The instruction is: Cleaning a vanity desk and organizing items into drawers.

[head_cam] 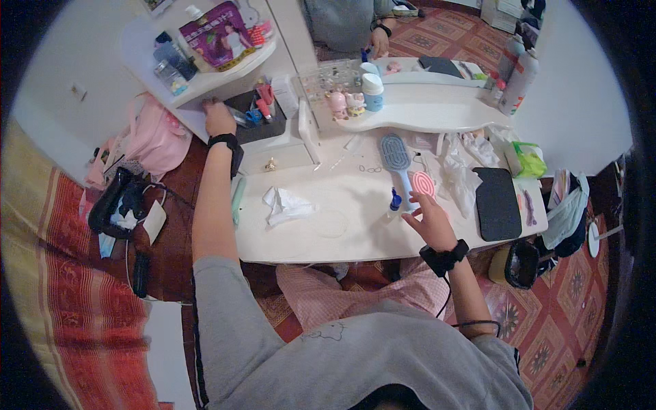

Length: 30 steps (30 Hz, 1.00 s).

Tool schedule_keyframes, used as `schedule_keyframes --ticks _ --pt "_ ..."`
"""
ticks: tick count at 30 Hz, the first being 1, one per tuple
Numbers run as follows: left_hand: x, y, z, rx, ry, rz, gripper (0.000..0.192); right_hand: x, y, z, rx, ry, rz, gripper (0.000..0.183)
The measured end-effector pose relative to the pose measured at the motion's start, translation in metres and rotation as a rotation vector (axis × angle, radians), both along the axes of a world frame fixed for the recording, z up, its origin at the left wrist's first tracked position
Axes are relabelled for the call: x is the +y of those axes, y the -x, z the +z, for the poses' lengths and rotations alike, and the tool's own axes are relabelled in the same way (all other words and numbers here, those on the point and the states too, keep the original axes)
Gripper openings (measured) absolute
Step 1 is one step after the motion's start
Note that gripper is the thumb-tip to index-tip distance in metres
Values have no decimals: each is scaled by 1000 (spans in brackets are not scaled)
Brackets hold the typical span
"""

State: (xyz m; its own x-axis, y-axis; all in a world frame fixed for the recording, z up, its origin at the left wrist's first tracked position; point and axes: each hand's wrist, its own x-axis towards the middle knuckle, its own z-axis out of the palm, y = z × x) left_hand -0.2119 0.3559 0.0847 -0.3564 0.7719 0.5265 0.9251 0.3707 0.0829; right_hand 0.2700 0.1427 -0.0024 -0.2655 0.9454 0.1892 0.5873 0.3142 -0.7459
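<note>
My left hand (220,121) reaches into the lower compartment of the shelf unit, beside a dark tray (256,131). Its fingers are bent and partly hidden, so I cannot tell what they touch. In the tray lie blue-handled scissors (253,116) and a pink tube (263,108). My right hand (433,225) is over the white tabletop with its fingers apart and nothing visible between them. Just beyond its fingertips are a blue paddle hairbrush (395,154), a pink-and-white oval item (423,183) and a small bottle with a dark blue top (395,200).
Crumpled tissue (288,206) and a green stick-like item (238,200) lie left on the table. At right are plastic bags (458,174), a black mat (498,204) and a green tissue pack (528,160). A spray can (518,84) stands by the mirror (446,31).
</note>
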Motion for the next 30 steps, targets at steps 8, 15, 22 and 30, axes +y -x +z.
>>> schedule_keyframes --ticks 8,15,22,30 --pt "-36 -25 9 -33 -190 -161 31 22 22 -19 -17 -4 -32 38" --pt "-103 -82 8 -246 -345 -376 18 24 26 -16 -53 -37 -74 27" --pt "-221 -212 -27 -601 195 -1013 41 3 66 51 209 -40 71 23" --pt "-225 -226 -22 -570 181 -1040 32 -4 88 64 161 -80 124 24"
